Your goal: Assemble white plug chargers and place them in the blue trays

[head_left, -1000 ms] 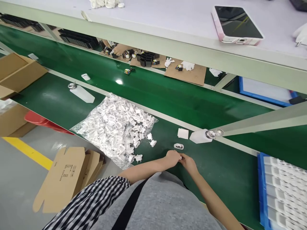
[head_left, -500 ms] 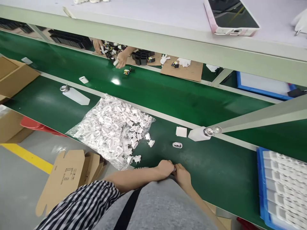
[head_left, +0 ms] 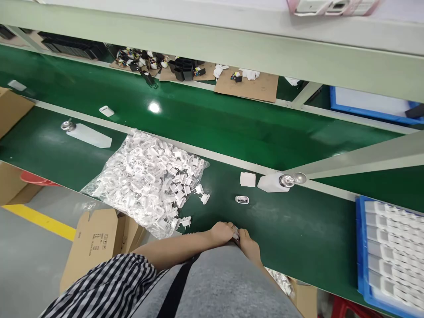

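Close to my body at the table's near edge, my left hand [head_left: 222,233] and my right hand [head_left: 249,245] meet with bent fingers around a small white plastic part [head_left: 236,233]. Most of that part is hidden by the fingers. Just beyond my hands lies an oval white housing [head_left: 242,200] with dark pieces inside, touched by neither hand. To the left, a clear plastic bag [head_left: 139,176] spills many white plug pieces [head_left: 205,198] onto the green table.
A white pad [head_left: 247,179] and a white bottle with a metal top [head_left: 274,182] lie behind the housing. At right stands a blue tray [head_left: 362,251] of white parts. Another bottle [head_left: 88,135] is at left. A shelf beam [head_left: 198,42] crosses above; cardboard boxes [head_left: 89,247] stand below.
My view has shifted slightly. More of the white part shows between my fingers, while my hands stay together. Another person's hands across the table have left the view.
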Motion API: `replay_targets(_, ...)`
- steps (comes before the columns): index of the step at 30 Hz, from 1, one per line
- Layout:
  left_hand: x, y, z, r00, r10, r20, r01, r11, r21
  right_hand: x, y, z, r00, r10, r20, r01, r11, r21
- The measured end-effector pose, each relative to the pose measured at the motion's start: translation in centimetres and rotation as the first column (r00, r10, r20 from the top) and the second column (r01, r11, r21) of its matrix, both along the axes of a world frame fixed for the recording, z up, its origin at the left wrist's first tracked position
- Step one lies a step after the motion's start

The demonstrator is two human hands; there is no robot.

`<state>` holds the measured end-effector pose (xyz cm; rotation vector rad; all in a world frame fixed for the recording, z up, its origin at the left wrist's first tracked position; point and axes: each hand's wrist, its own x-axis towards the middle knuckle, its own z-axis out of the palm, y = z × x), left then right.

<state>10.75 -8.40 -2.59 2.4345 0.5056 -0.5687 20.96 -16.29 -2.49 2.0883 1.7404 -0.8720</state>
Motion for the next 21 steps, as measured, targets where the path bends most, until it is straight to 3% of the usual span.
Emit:
replay_targets(10,0.1,0.2,0.7,0.995,-0.044,-0.087,0.045,0.999,0.009,-0.4,-0.3,-0.1,0.997,-0.079,-0.013,0.079,0.997,0.008)
replay_targets(21,1.7,0.0,1.0,0.980,0.072,-0.185,-0.080,0.996,-0.040,-0.3,0.6,0.9,0.989,-0.148,-0.027,0.146,0.987,-0.067)
